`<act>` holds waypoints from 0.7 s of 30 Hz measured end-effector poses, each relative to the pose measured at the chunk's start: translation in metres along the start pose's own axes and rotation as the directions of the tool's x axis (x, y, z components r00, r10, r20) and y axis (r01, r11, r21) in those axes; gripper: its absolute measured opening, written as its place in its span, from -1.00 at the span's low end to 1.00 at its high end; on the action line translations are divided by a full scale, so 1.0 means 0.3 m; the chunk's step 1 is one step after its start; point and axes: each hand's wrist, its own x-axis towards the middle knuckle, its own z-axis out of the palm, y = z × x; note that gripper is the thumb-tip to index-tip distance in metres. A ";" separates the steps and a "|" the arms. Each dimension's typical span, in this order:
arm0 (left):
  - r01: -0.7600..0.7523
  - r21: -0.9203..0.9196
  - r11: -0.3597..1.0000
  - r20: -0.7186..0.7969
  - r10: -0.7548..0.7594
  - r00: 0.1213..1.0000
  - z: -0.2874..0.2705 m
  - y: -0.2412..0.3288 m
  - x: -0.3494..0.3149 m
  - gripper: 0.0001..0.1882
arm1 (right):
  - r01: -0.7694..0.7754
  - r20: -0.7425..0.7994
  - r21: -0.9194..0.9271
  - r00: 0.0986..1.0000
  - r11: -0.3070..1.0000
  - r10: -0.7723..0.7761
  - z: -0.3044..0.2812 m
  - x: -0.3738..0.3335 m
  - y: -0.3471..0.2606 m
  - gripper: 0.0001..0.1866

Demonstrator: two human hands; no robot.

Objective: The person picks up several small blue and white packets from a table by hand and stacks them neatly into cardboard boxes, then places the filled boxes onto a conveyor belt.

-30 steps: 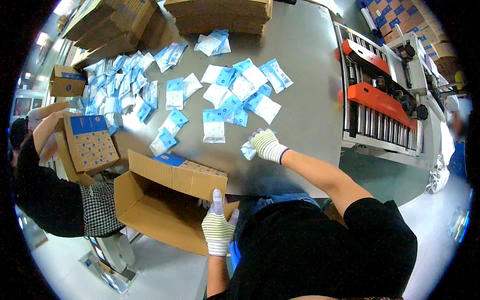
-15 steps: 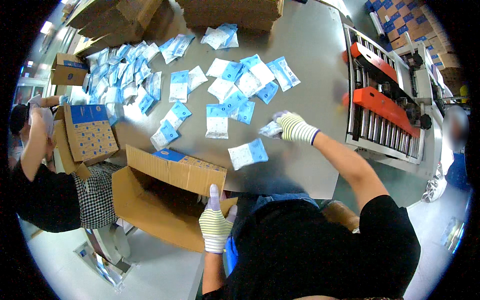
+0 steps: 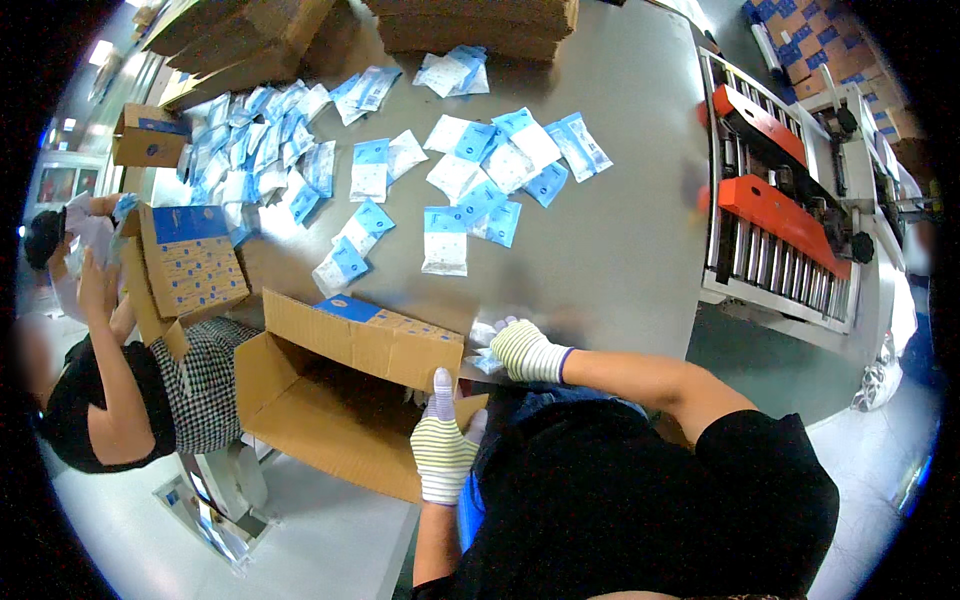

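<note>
Near me, the left hand [image 3: 444, 458] grips an open carton [image 3: 362, 345] (long axis slanting down rightward); the right hand [image 3: 524, 350] clutches packets [image 3: 486, 363].

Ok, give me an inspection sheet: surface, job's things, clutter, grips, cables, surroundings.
Surface: grey table, packets scattered across it.
Job's things: open cardboard carton by the near edge; blue-and-white packets, some overlapping.
Clutter: cardboard stacks at the far edge; dense packet heap far left.
Left grip: gloved, closed on the carton's side, thumb up.
Right grip: gloved, touching packets near the table's edge.
Cables: nothing seen.
Surroundings: roller machine right; co-worker left, beside another carton.
</note>
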 end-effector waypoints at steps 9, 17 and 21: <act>-0.047 -0.025 0.999 -0.026 0.046 0.999 0.001 -0.019 0.010 -0.12 | -0.215 -0.291 -0.097 0.940 0.972 0.179 -0.080 -0.036 0.225 -0.52; -0.110 -0.008 0.994 -0.061 0.109 0.992 -0.003 -0.018 0.030 -0.08 | 0.063 -0.661 0.583 0.616 0.810 0.429 -0.300 0.432 1.085 -0.52; 0.017 0.002 1.000 -0.032 -0.017 0.999 -0.004 -0.033 0.009 -0.09 | -0.005 -0.359 0.861 0.701 0.508 0.616 -0.392 0.444 1.014 -0.47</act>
